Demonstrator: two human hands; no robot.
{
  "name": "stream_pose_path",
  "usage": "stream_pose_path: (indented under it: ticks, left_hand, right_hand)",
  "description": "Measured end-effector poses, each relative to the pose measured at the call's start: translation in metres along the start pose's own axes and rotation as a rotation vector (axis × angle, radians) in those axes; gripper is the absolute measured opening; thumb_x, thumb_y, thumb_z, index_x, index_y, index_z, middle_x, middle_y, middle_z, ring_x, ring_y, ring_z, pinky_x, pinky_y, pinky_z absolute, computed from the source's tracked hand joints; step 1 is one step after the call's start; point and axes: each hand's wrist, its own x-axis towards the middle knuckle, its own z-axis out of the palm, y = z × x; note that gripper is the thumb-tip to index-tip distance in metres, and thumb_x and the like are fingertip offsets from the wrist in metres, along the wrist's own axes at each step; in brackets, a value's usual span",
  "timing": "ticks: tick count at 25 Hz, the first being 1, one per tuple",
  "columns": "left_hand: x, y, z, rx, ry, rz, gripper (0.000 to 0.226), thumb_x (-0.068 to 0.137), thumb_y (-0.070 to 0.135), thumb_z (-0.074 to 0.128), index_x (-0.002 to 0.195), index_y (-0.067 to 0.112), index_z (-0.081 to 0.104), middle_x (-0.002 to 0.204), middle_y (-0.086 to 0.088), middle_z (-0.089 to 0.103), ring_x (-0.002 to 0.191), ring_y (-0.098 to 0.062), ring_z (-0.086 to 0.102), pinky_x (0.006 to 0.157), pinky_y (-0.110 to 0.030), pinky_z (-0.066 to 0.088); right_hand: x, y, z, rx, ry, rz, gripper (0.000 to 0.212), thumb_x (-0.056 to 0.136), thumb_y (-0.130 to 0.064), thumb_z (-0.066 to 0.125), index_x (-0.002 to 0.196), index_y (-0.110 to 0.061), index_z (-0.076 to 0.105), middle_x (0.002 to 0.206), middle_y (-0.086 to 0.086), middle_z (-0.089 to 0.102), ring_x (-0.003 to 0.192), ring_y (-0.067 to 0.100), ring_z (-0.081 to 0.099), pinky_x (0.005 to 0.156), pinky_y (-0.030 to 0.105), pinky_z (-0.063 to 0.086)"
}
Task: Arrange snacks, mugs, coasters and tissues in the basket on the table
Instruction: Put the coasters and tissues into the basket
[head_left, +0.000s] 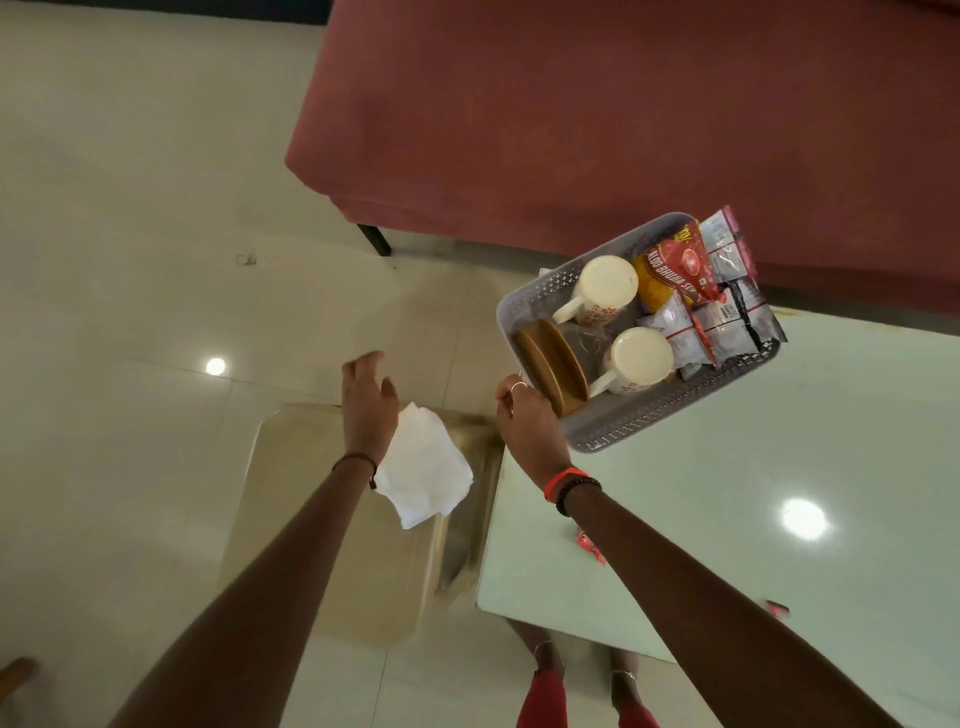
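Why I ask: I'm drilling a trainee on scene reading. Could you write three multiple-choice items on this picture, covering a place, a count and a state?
1. Where does the white tissue lie?
A. In the basket
B. On the beige surface beside the table
C. Inside a mug

2. How many mugs are in the basket?
A. One
B. Four
C. Two

3. How are the brown coasters placed?
A. On edge in the basket
B. Flat on the table
C. Under the mugs

Answers:
1. B: the tissue lies on the beige surface, by the left hand.
2. C: two pale mugs with handles sit side by side.
3. A: the coasters stand on edge at the basket's near end.
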Motion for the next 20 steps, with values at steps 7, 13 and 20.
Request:
stream_pose_path:
  ticks: [7, 13, 20]
  left_hand:
    - [-0.065, -0.084, 0.007, -0.231, 0.109, -0.824, 0.047, 0.092, 0.019, 0.051, 0.109, -0.025, 0.05, 0.12, -0.041, 0.053, 0.114, -0.051, 0.052, 0.094, -0.053, 0.045]
    - [-0.078, -0.081, 0.026, -0.445, 0.067, -0.762, 0.034, 0.081, 0.032, 0.071, 0.084, 0.003, 0.054, 0.08, -0.009, 0.056, 0.077, -0.02, 0.053, 0.057, -0.026, 0.043]
    - [-0.082, -0.075, 0.022, -0.548, -0.056, -0.793, 0.025, 0.082, 0.018, 0.069, 0.065, 0.01, 0.053, 0.067, 0.0, 0.053, 0.061, -0.014, 0.047, 0.047, -0.019, 0.038]
  right_hand:
    - [0.0, 0.001, 0.055, 0.163, -0.468, 0.248, 0.058, 0.09, -0.026, 0.06, 0.138, -0.002, 0.041, 0.139, 0.014, 0.051, 0.129, 0.027, 0.048, 0.105, 0.032, 0.039]
    - [0.0, 0.004, 0.09, 0.233, -0.486, 0.4, 0.066, 0.077, -0.043, 0.072, 0.122, -0.001, 0.048, 0.121, 0.013, 0.06, 0.109, 0.028, 0.059, 0.088, 0.034, 0.05]
    - [-0.001, 0.001, 0.093, 0.375, -0.411, 0.478, 0.054, 0.078, -0.021, 0.073, 0.124, -0.001, 0.051, 0.122, 0.013, 0.061, 0.112, 0.03, 0.059, 0.096, 0.038, 0.05]
